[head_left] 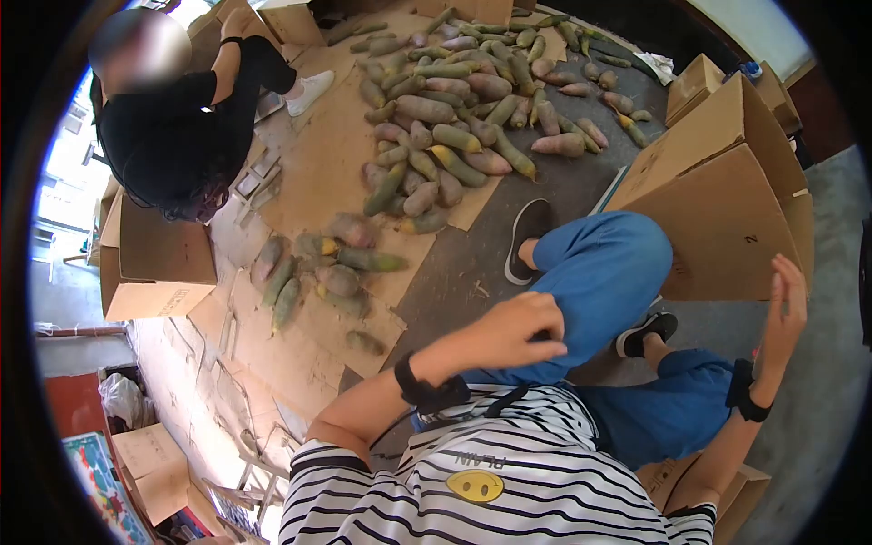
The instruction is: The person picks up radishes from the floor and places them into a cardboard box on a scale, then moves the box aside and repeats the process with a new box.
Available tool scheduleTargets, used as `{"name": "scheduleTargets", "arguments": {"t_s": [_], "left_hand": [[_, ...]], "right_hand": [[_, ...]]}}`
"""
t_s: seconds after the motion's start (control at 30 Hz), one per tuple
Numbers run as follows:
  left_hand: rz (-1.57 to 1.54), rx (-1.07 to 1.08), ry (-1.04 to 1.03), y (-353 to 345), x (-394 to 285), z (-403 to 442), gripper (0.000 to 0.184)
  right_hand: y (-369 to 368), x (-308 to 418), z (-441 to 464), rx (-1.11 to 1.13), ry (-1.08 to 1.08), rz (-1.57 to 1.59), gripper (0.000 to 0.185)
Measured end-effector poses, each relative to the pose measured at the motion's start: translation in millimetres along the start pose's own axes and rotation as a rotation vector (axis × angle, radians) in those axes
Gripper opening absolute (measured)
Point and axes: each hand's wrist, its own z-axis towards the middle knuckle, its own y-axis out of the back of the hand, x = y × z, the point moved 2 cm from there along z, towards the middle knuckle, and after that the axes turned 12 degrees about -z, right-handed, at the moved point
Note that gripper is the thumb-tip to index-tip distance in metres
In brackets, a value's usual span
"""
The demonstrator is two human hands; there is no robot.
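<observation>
Cardboard-covered floor point(445, 291): vegetables point(427, 109) heaped; box point(718, 213) near open right hand point(785, 304); left hand point(522, 331) curled, contents unclear.

Floor point(828, 236): grey, partly overlaid with flattened cardboard point(313, 136).
Wall point(763, 25): pale, upper right.
Opening point(65, 173): bright, far left, possibly a doorway.
Light: strongest at left.
Red panel point(74, 405): lower left.

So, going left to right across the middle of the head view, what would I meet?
Open cardboard box → smaller cluster of root vegetables → left hand → lower black shoe → right hand. The large box overlaps the right hand's stretch, so it is left out.
</observation>
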Motion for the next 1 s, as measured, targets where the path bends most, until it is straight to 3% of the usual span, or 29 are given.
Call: {"name": "scheduleTargets", "arguments": {"t_s": [0.07,0.1,0.13,0.27,0.33,0.4,0.47,0.5,0.57,0.6,0.67,0.77,0.9,1.0], "left_hand": [[-0.743,-0.025,0.346,13,34,-9,0.016],[-0.967,-0.122,0.416,20,56,-18,0.017],[-0.992,-0.241,0.505,29,77,-30,0.020],[-0.731,-0.784,0.876,53,167,-113,0.032],[-0.375,-0.876,0.991,52,222,-175,0.040],[-0.326,-0.889,1.139,47,275,-246,0.047],[-0.325,-1.220,1.310,53,248,-257,0.034],[-0.329,-1.218,1.318,50,257,-269,0.034],[-0.143,-1.427,1.346,44,293,-315,0.048],[-0.149,-1.420,1.354,43,307,-329,0.048],[-0.293,-1.567,1.434,41,329,-344,0.066],[-0.562,-1.567,1.557,55,316,-320,0.065],[-0.582,-1.512,1.529,63,324,-310,0.069],[-0.627,-1.333,1.622,71,316,-295,0.072]], "right_hand": [[-3,-8,6,-0.153,-0.082,0.022,0.022],[-6,-16,9,-0.145,-0.077,0.028,0.022],[-9,-26,13,-0.186,-0.064,-0.064,0.025],[-24,-47,26,-0.245,-0.093,-0.324,0.038],[-35,-75,30,-0.204,-0.070,-0.423,0.043],[-49,-102,32,-0.159,-0.042,-0.522,0.049],[-61,-119,33,-0.085,-0.080,-0.481,0.053],[-60,-112,34,-0.077,-0.076,-0.483,0.053],[-58,-107,35,0.001,-0.171,-0.445,0.057],[-57,-107,36,0.008,-0.167,-0.452,0.057],[-57,-122,35,0.074,-0.204,-0.516,0.059],[-55,-115,33,0.081,-0.214,-0.524,0.060],[-56,-123,31,0.074,-0.207,-0.549,0.061],[-57,-114,33,0.072,-0.231,-0.574,0.060]]}}
